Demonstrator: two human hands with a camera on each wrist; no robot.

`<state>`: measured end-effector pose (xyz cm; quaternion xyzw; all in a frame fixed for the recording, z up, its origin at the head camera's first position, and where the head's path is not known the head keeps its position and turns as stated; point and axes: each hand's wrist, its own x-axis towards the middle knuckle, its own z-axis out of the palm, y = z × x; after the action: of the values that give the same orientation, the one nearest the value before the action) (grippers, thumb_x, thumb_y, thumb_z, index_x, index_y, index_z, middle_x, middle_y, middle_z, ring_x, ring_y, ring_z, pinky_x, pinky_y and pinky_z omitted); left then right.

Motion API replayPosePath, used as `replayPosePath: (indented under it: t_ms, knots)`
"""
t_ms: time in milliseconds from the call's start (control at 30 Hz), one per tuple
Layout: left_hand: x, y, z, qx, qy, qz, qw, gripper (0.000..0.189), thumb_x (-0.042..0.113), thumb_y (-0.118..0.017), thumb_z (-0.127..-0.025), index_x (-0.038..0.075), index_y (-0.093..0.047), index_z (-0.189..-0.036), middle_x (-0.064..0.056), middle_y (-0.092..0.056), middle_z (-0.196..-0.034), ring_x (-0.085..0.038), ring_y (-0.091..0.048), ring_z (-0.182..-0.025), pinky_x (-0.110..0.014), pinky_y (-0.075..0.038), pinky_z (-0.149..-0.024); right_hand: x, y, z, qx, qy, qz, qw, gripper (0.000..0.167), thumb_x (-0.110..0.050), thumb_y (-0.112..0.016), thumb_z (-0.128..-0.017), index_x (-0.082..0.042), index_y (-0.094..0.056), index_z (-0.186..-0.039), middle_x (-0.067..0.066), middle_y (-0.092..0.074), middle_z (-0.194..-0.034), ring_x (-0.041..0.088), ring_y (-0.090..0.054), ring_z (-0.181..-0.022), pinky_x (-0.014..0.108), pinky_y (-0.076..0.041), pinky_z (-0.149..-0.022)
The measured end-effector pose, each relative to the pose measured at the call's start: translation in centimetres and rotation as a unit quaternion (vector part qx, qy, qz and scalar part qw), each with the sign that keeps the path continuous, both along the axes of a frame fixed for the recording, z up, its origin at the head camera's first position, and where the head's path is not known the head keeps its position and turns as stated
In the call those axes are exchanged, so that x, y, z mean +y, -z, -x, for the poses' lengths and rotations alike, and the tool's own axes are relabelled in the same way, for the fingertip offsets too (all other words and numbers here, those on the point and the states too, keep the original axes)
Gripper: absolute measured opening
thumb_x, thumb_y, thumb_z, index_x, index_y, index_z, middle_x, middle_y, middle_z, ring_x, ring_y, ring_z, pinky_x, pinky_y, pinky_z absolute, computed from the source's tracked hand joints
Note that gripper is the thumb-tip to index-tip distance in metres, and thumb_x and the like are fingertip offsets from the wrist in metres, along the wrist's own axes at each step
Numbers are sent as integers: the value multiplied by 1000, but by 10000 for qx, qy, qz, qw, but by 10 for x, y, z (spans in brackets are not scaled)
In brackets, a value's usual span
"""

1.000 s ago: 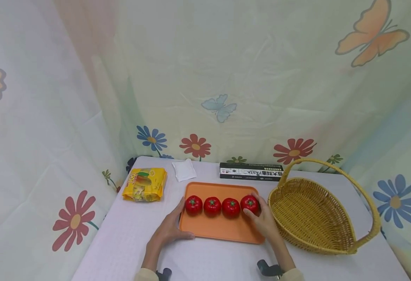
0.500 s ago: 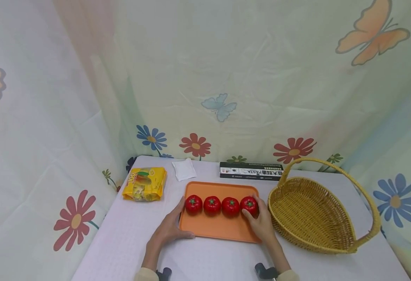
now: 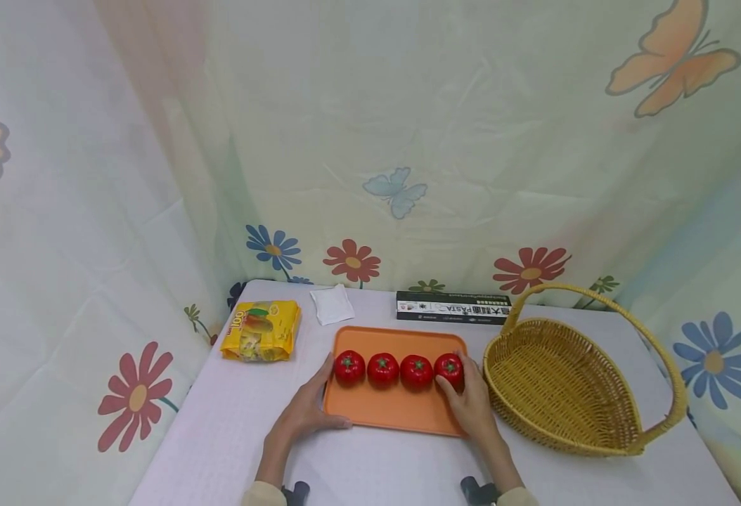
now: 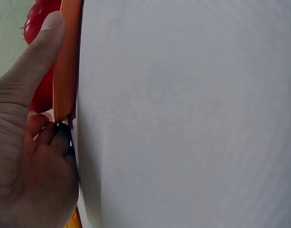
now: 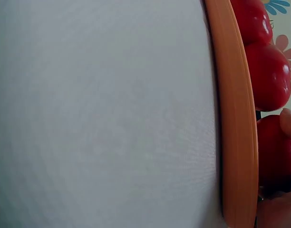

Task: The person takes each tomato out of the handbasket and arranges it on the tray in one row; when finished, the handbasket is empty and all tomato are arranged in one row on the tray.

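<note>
Red tomatoes with green stems sit in a row on an orange tray (image 3: 396, 414) in the head view. My left hand (image 3: 306, 413) grips the tray's near left corner; in the left wrist view its thumb (image 4: 38, 52) lies against the front wall and the fingers bend round the side. With thumb and fingers, my right hand (image 3: 477, 407) holds the rightmost tomato (image 3: 449, 369), which stays on the tray. The right wrist view shows this tomato (image 5: 274, 152) with a thumb on it; most of that hand is outside the frame.
Right of the tray stands a wicker basket (image 3: 560, 393) with a tall handle. A black pasta box (image 3: 453, 308) lies behind the tray. To the left are a yellow packet (image 3: 261, 332) and a white sachet (image 3: 332, 305). A patterned curtain surrounds the white table (image 3: 218, 436).
My right hand has shifted slightly left and closed more snugly around the rightmost tomato. My left hand and the tray have stayed in place.
</note>
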<state>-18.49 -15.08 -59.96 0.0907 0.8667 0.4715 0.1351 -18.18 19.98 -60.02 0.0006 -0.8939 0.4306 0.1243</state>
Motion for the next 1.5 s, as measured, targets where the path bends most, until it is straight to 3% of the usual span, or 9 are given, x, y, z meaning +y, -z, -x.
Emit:
replayPosePath:
  t_ms: [167, 433, 733, 1300, 1500]
  knots:
    - [0, 1, 1, 35, 32, 15, 10000, 135, 46, -102, -71, 27, -17, -175, 3, -21, -180, -29, -18, -167, -60, -25, -131, 1, -2, -1, -220, 8, -117, 9997, 77, -18, -72, -106, 12, -28, -163, 37, -42, -160, 53, -42, -149, 68, -37, -122]
    - [0, 2, 2, 0, 37, 36, 10000, 135, 48, -101, -71, 29, -17, -175, 3, -21, -180, -30, -19, -166, -61, -26, -131, 3, -4, -4, -692, -14, -172, 9975, 81, -25, -63, -111, 11, -16, -167, 39, -14, -173, 56, -16, -160, 68, -22, -128]
    - [-1, 3, 2, -55, -34, 78, 9999, 136, 50, -101, -70, 31, -18, -174, 3, -23, -180, -31, -19, -166, -62, -26, -130, 4, -8, -7, -884, -29, -229, 9958, 82, -29, -63, -111, 14, -19, -165, 39, -17, -171, 57, -22, -158, 66, -27, -126]
    - [-2, 4, 1, -3, -27, 47, 10000, 136, 48, -101, -70, 30, -17, -175, 1, -23, -180, -32, -20, -166, -63, -27, -129, 4, -8, -6, -1010, 75, 126, 9948, 86, -27, -72, -106, 7, -22, -167, 34, -18, -174, 53, -19, -161, 64, -24, -129]
    - [-2, 1, 1, -51, -17, -21, 10000, 135, 48, -101, -71, 29, -18, -175, 1, -23, -180, -32, -19, -166, -64, -26, -130, 5, -5, -6, -728, 107, 107, 9972, 86, -23, -76, -103, 6, -26, -167, 33, -23, -173, 51, -23, -160, 64, -27, -128]
